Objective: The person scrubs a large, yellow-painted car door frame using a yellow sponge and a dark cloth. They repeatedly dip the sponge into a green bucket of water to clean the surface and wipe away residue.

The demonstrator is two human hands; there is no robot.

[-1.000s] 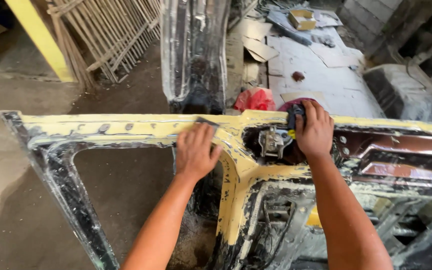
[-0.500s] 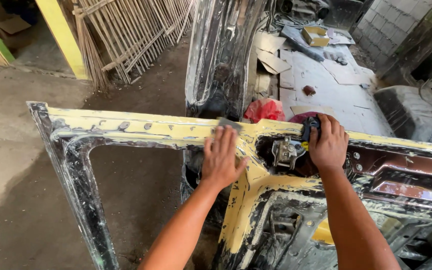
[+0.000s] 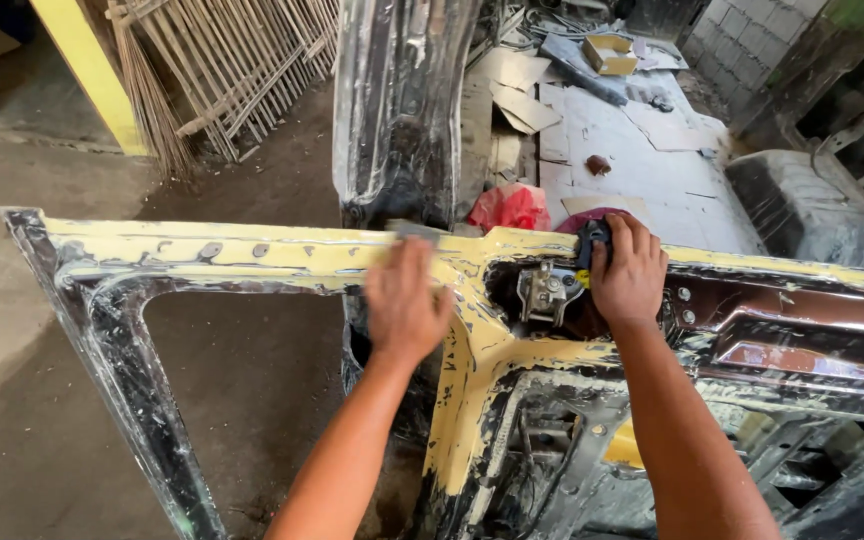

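While blurred, left hand (image 3: 407, 300) flat on yellow door frame (image 3: 252, 255); right hand (image 3: 629, 270) clamped on frame edge.

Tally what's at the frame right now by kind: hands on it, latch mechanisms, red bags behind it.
Hands on the yellow-filled door frame: 2, left hand and right hand
Metal latch mechanisms: 1
Red bags: 1
Total: 4
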